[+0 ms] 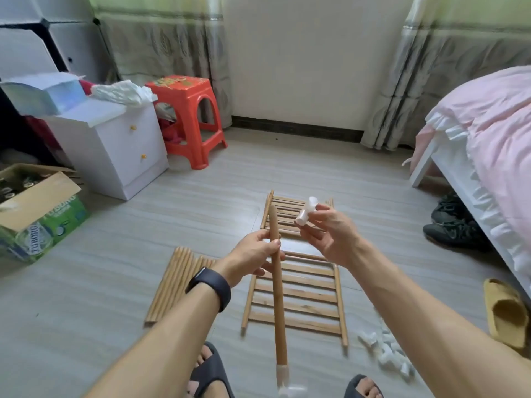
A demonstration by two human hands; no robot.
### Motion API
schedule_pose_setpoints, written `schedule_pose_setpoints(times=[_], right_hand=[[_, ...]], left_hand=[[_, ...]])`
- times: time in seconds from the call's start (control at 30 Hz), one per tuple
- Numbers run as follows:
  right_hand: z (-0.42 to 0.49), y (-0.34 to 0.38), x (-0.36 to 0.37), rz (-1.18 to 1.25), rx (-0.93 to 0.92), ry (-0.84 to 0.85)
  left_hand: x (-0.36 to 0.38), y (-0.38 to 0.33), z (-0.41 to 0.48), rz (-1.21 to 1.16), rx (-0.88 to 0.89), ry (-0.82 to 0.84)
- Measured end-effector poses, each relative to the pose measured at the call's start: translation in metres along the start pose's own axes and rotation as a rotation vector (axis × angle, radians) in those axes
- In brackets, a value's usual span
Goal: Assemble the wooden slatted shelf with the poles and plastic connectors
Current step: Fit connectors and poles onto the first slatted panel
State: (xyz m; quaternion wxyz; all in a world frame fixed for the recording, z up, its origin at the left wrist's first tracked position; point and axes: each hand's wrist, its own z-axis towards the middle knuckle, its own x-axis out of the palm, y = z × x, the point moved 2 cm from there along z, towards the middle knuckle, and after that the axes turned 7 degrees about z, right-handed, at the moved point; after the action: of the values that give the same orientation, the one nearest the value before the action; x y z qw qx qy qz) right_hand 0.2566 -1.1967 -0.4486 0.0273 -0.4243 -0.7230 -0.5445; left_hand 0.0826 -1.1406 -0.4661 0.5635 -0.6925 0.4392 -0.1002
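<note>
Head cam: left hand (253, 254) is wrapped round a pole (278, 305), which has a fitted connector (283, 374) on its bottom end. Right hand (330, 234) pinches a white connector (306, 212) near the pole's top. On the floor below: slat panel (310, 297), spare poles (172, 285) to its left, loose connectors (388, 351) to its right.

Pole bundle (175, 282) left of slatted panel (301, 300); connectors (388, 351) right.
</note>
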Motion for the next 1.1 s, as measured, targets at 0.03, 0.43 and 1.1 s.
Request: schedule_pose_setpoints(times=[0.03,0.43,1.1], right_hand=[[0.0,0.0,0.001,-0.008,-0.009,0.002],[0.004,0.013,-0.01,-0.068,-0.147,0.063],[0.002,0.017,-0.002,-0.18,-0.237,0.26]], left_hand=[[0.004,-0.001,0.0,0.025,0.006,0.03],[0.013,-0.002,0.005,0.129,0.102,0.171],[0.015,-0.028,0.002,-0.03,0.218,0.051]])
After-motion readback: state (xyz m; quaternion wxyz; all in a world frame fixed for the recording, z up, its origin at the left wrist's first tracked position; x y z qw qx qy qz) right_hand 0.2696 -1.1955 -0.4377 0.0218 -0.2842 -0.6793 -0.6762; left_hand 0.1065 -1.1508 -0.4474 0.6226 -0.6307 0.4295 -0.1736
